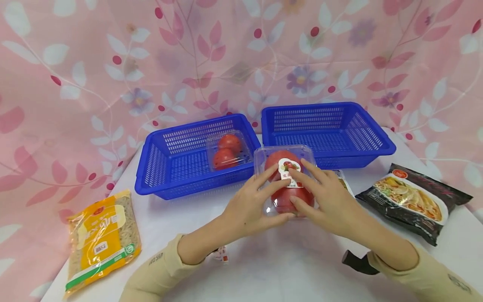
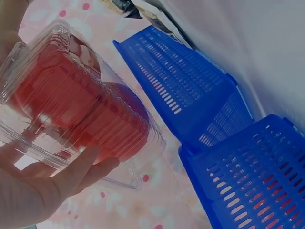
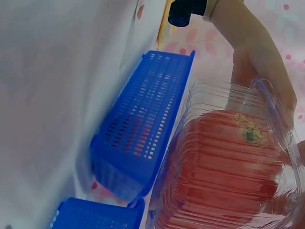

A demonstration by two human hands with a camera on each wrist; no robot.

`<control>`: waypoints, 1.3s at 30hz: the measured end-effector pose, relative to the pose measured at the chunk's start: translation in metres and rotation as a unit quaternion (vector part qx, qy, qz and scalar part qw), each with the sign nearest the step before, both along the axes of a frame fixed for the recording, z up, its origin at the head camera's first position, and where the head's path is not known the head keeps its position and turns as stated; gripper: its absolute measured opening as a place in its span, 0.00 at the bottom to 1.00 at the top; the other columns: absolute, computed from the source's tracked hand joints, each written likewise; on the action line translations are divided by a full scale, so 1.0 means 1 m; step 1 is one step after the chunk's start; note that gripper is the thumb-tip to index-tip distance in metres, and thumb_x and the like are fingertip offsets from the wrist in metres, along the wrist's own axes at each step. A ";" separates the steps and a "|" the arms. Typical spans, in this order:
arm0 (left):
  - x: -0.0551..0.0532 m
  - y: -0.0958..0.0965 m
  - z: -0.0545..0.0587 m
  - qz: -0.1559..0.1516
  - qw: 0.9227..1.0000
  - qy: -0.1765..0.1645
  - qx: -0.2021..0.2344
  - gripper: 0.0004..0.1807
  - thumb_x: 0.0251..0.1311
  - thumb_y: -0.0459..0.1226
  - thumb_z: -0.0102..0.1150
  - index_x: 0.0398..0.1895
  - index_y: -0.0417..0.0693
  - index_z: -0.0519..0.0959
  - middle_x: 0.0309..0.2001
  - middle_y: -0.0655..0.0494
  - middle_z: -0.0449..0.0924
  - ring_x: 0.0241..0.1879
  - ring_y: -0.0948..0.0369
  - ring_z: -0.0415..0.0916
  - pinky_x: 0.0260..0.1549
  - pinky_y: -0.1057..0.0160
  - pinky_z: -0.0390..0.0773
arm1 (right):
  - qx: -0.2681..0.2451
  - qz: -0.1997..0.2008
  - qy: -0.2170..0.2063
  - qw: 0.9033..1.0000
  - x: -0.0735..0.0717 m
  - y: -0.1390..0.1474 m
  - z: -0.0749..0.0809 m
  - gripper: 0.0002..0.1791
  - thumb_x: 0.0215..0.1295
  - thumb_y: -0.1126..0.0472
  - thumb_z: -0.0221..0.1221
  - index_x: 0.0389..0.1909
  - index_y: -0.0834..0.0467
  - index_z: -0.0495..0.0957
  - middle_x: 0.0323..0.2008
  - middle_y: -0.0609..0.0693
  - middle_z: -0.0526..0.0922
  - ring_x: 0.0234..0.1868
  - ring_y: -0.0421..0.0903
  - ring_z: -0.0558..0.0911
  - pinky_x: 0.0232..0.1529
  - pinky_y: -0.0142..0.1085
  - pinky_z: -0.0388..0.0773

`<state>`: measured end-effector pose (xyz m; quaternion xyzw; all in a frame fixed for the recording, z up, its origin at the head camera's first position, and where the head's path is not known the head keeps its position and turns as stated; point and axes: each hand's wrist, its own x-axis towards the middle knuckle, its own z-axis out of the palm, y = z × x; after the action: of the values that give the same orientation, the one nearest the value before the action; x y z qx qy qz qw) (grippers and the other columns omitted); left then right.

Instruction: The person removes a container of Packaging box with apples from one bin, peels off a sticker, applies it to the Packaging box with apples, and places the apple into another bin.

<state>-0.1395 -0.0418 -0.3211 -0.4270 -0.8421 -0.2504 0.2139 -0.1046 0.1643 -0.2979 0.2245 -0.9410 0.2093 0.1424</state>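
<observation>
A clear plastic box (image 1: pixel 260 158) holds two large red tomatoes (image 1: pixel 281 158), with a white printed label (image 1: pixel 289 165) on its lid. Both hands grip this box over the table's middle. On its left side, my left hand (image 1: pixel 250 205) has its fingers spread over the lid and its thumb along the near edge. From the right, my right hand (image 1: pixel 333 203) lays its fingers across the lid beside the label. The left wrist view shows the ribbed plastic box (image 2: pixel 90 95) from its side, above the table, and the right wrist view shows its ribbed wall (image 3: pixel 205 157) too.
A left blue basket (image 1: pixel 151 163) contains another clear box of tomatoes (image 1: pixel 226 153). Beside it stands a right blue basket (image 1: pixel 324 142). A yellow food bag (image 1: pixel 102 239) lies at left, a black noodle packet (image 1: pixel 411 199) at right. A flat packet (image 1: pixel 341 180) lies partly behind the right hand.
</observation>
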 end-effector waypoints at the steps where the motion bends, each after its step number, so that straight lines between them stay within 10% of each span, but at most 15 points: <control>1: -0.004 0.001 0.001 -0.004 1.000 0.001 0.005 0.35 0.43 0.57 0.66 0.57 0.56 0.74 0.65 0.52 0.62 0.58 0.53 0.66 0.45 0.56 0.76 | -0.006 -0.001 -0.006 1.000 -0.002 0.001 0.001 0.31 0.59 0.51 0.60 0.64 0.51 0.66 0.66 0.60 0.59 0.54 0.65 0.66 0.36 0.56 0.77; 17: -0.075 0.034 0.013 -0.044 0.993 -0.097 0.057 0.31 0.44 0.52 0.68 0.55 0.56 0.76 0.65 0.53 0.62 0.61 0.56 0.63 0.50 0.61 0.72 | -0.056 0.007 -0.018 0.998 -0.054 0.032 0.017 0.27 0.63 0.52 0.56 0.61 0.56 0.68 0.66 0.63 0.57 0.61 0.70 0.59 0.47 0.66 0.64; 39: -0.144 0.086 0.020 -0.016 0.996 -0.093 0.008 0.34 0.48 0.57 0.63 0.60 0.58 0.71 0.67 0.57 0.58 0.61 0.58 0.63 0.53 0.63 0.69 | -0.084 -0.075 -0.008 0.994 -0.128 0.065 0.023 0.20 0.61 0.56 0.56 0.51 0.62 0.72 0.60 0.66 0.63 0.63 0.64 0.59 0.55 0.65 0.56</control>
<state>-0.2838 0.0444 -0.3009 -0.4133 -0.8495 -0.2989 0.1346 -0.2329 0.2296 -0.2748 0.1386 -0.9353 0.2784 0.1686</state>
